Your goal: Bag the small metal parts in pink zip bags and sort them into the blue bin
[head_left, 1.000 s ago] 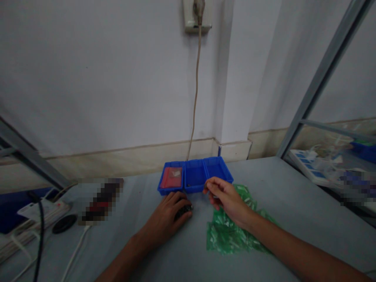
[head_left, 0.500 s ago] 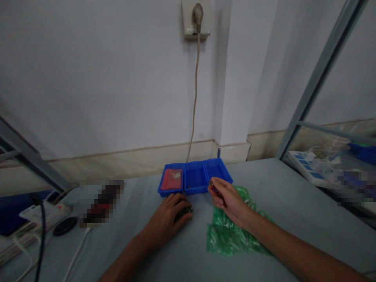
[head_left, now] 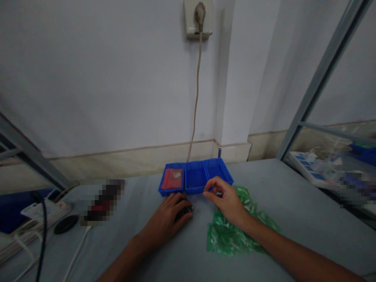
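My left hand [head_left: 173, 213] rests on the table in front of the blue bins, its fingers curled around a dark object [head_left: 184, 212] whose shape is partly hidden. My right hand [head_left: 223, 197] is raised just in front of the middle and right bins, thumb and forefinger pinched on something tiny. Three joined blue bins [head_left: 196, 176] stand by the wall. A red packet [head_left: 172, 179] lies in the left one; a small dark speck shows in the middle one. Green plastic wrap [head_left: 232, 235] lies beneath and beside my right hand and forearm.
A round black object [head_left: 66, 224] and a blurred-out item [head_left: 102, 203] with a white cable lie at the left. Metal frame bars [head_left: 320, 74] rise on both sides. A power plug [head_left: 200, 15] hangs its cord behind the bins.
My right hand has shifted slightly left and turned, so its thumb and forefinger now point left. My left hand stays in place around the dark object.
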Action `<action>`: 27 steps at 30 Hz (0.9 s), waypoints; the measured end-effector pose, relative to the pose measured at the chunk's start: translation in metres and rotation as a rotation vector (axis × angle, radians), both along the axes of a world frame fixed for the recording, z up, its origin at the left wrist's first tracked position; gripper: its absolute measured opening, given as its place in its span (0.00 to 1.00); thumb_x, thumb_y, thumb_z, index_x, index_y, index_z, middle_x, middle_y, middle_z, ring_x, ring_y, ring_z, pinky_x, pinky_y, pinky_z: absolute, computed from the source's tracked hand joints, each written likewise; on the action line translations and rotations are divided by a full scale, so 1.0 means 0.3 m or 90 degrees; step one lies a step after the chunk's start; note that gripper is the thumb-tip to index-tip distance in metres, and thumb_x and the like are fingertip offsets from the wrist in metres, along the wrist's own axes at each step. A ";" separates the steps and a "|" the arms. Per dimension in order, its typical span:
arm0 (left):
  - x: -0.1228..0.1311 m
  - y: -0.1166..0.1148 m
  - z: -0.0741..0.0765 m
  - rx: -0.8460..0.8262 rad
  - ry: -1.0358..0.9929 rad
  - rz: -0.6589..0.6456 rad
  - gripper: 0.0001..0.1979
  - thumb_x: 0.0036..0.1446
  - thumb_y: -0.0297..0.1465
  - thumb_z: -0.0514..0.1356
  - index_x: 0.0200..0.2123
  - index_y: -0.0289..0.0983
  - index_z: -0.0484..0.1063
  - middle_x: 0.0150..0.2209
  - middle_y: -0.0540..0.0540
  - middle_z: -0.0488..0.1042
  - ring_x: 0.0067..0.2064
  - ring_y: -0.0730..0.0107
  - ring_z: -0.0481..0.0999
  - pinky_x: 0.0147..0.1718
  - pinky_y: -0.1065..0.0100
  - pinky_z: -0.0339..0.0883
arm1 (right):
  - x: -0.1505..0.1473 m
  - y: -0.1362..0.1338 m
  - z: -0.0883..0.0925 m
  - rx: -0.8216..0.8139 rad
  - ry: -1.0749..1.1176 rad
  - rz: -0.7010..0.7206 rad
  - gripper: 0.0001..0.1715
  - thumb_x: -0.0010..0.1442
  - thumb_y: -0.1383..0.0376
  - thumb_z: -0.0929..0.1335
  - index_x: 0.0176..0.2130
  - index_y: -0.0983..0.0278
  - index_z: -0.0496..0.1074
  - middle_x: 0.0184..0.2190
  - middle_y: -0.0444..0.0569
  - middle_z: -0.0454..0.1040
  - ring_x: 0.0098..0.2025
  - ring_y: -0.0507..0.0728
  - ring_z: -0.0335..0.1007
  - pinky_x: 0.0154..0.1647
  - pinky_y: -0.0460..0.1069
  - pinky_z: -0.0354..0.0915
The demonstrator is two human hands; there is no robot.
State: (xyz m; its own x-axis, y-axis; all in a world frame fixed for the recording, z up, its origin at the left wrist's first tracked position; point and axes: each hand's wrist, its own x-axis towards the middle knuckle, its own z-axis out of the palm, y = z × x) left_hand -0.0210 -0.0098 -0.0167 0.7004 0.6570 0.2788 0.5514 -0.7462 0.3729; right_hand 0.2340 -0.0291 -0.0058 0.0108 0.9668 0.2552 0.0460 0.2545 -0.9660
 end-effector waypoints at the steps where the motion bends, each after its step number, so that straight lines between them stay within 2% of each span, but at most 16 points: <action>1: 0.000 0.000 0.000 0.001 -0.001 -0.001 0.10 0.74 0.38 0.61 0.54 0.43 0.77 0.54 0.43 0.75 0.53 0.55 0.74 0.55 0.52 0.72 | 0.001 0.003 0.000 -0.019 0.023 0.014 0.14 0.60 0.55 0.79 0.39 0.58 0.77 0.22 0.38 0.67 0.19 0.50 0.58 0.19 0.46 0.54; 4: 0.000 0.001 0.000 0.005 -0.001 -0.002 0.10 0.74 0.38 0.61 0.54 0.43 0.77 0.54 0.43 0.75 0.53 0.56 0.74 0.55 0.53 0.72 | 0.003 0.012 0.003 -0.069 0.083 0.045 0.20 0.59 0.49 0.79 0.39 0.60 0.77 0.21 0.38 0.67 0.18 0.50 0.58 0.16 0.46 0.54; 9: 0.001 0.001 0.001 0.002 -0.003 0.000 0.10 0.74 0.38 0.61 0.53 0.43 0.77 0.54 0.44 0.76 0.53 0.56 0.74 0.54 0.53 0.72 | -0.001 0.015 0.008 -0.131 0.172 0.056 0.28 0.60 0.42 0.76 0.34 0.63 0.76 0.27 0.43 0.74 0.19 0.47 0.57 0.16 0.44 0.52; 12: 0.003 0.000 0.002 0.009 -0.002 -0.001 0.11 0.74 0.38 0.61 0.54 0.43 0.77 0.54 0.42 0.76 0.54 0.55 0.74 0.55 0.53 0.71 | 0.001 0.018 0.010 -0.180 0.234 0.046 0.32 0.57 0.39 0.77 0.30 0.64 0.73 0.22 0.41 0.68 0.18 0.46 0.53 0.15 0.43 0.48; 16: 0.005 0.001 0.002 0.011 0.001 0.000 0.11 0.74 0.38 0.61 0.54 0.43 0.77 0.54 0.43 0.76 0.53 0.56 0.74 0.55 0.53 0.71 | 0.011 0.022 0.019 -0.222 0.342 0.111 0.31 0.54 0.43 0.80 0.27 0.63 0.68 0.20 0.36 0.60 0.18 0.45 0.46 0.15 0.42 0.44; 21: 0.002 0.004 -0.003 0.011 -0.001 0.000 0.10 0.74 0.38 0.61 0.54 0.43 0.77 0.54 0.43 0.76 0.54 0.55 0.74 0.55 0.52 0.71 | 0.016 0.024 0.025 -0.256 0.442 0.205 0.28 0.55 0.49 0.81 0.28 0.63 0.67 0.21 0.35 0.58 0.19 0.45 0.43 0.16 0.42 0.44; 24: 0.001 0.004 -0.005 0.009 0.008 0.002 0.11 0.74 0.38 0.60 0.54 0.43 0.77 0.55 0.43 0.75 0.54 0.55 0.74 0.55 0.52 0.70 | 0.014 0.021 0.028 -0.258 0.439 0.196 0.27 0.56 0.49 0.81 0.29 0.63 0.68 0.22 0.36 0.60 0.19 0.45 0.44 0.16 0.42 0.43; 27: 0.000 0.004 -0.004 0.012 0.005 -0.001 0.11 0.74 0.38 0.60 0.54 0.43 0.77 0.55 0.43 0.75 0.54 0.55 0.74 0.55 0.52 0.70 | 0.008 0.013 0.032 -0.235 0.396 0.150 0.25 0.57 0.49 0.81 0.34 0.62 0.72 0.26 0.38 0.67 0.19 0.44 0.47 0.16 0.42 0.44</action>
